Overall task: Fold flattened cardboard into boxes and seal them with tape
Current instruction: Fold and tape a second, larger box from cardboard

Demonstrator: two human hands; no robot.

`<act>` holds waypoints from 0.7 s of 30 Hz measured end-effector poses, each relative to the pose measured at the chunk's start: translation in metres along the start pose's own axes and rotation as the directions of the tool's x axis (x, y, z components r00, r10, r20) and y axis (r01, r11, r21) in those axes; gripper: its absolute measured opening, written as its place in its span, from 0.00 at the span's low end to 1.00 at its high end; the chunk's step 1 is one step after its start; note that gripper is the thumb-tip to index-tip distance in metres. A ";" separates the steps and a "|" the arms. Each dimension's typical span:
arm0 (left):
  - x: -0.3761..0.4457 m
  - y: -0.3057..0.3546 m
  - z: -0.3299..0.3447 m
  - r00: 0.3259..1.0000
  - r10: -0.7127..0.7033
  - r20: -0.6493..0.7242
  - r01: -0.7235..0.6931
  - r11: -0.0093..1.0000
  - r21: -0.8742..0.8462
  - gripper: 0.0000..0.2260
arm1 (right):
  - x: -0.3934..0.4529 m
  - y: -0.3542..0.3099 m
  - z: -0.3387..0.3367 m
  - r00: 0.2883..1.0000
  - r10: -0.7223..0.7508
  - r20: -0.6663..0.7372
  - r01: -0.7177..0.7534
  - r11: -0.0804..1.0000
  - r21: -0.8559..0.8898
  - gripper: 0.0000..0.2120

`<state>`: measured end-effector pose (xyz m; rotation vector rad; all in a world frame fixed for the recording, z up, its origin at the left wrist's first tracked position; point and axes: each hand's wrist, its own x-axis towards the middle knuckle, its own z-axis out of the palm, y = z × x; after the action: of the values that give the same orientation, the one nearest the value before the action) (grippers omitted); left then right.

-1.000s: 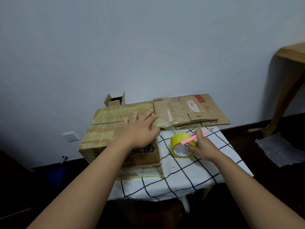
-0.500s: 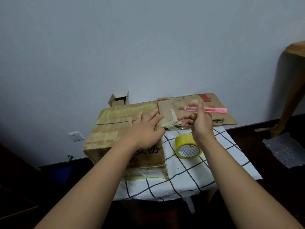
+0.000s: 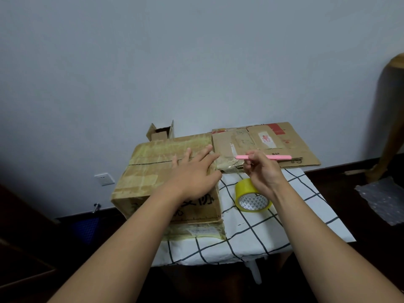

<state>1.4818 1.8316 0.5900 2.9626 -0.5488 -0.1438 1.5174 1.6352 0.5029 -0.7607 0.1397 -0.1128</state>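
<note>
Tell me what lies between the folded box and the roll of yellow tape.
In the head view, only bare checked tablecloth separates the folded box from the yellow tape roll.

R hand [image 3: 263,171] lifted pink cutter [image 3: 264,157] off tape roll [image 3: 251,196].

A: From where did the single view look?

B: It looked from the wearer's head, facing forward and down across a table [image 3: 284,235] toward a wall [image 3: 196,62]; both forearms entered from the bottom edge.

A: How near was it?

B: At arm's reach. The left hand [image 3: 194,173] and right hand [image 3: 262,169] sat near the frame's centre, with the box [image 3: 150,171] just beyond the left wrist. The wide lens also took in floor at the right and a wall socket [image 3: 104,179] at the left.

A: Did a second view share anything?

B: Only one view was supplied.
</note>
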 end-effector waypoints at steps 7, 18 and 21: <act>0.000 0.000 0.001 1.000 -0.001 -0.006 0.001 1.000 -0.001 0.24 | 0.007 0.001 -0.002 1.000 0.008 0.018 -0.008 1.000 -0.014 0.09; -0.001 0.000 0.000 1.000 0.005 0.003 -0.005 1.000 0.009 0.24 | 0.006 0.003 0.002 0.998 0.010 0.061 0.006 0.967 -0.253 0.09; 0.000 0.000 0.000 1.000 0.004 0.007 -0.005 1.000 0.009 0.25 | 0.006 0.003 0.002 0.996 0.014 0.083 0.011 0.955 -0.295 0.10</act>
<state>1.4816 1.8316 0.5898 2.9708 -0.5585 -0.1519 1.5238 1.6382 0.5017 -1.0630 0.0773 -0.0581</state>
